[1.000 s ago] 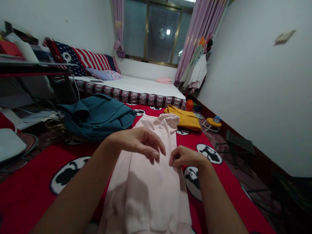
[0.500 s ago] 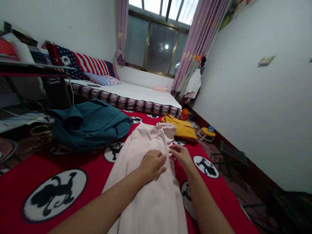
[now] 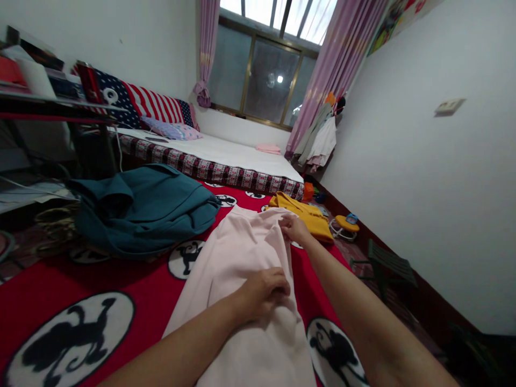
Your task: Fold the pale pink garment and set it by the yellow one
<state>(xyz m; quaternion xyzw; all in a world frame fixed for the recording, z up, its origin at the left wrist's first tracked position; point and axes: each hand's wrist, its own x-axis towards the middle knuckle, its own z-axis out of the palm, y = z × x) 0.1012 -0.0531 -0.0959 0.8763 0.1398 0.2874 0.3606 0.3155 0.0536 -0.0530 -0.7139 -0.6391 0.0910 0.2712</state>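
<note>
A pale pink garment (image 3: 242, 252) lies lengthwise in front of me on a red blanket (image 3: 153, 317) with black-and-white round patterns. My right hand (image 3: 295, 228) pinches the cloth at the garment's far right corner, where a fold stands up. Nearer to me, my left hand (image 3: 264, 293) rests on the right part of the garment with its fingers curled in on the cloth; the fingertips are partly hidden. Left of the garment lies a bunched teal garment (image 3: 149, 209). A folded mustard-yellow garment (image 3: 304, 215) sits just beyond my right hand.
Behind the blanket stands a bed (image 3: 226, 150) with a white top and a patterned side. A cluttered desk (image 3: 52, 105) is at the left. Along the right wall are a yellow stool (image 3: 346, 223) and a dark green folding stool (image 3: 391, 263). Clothes (image 3: 322, 140) hang by the curtain.
My right hand has moved away from me to the garment's far right corner and grips it there. My left hand has come slightly nearer and to the right, its fingers more curled.
</note>
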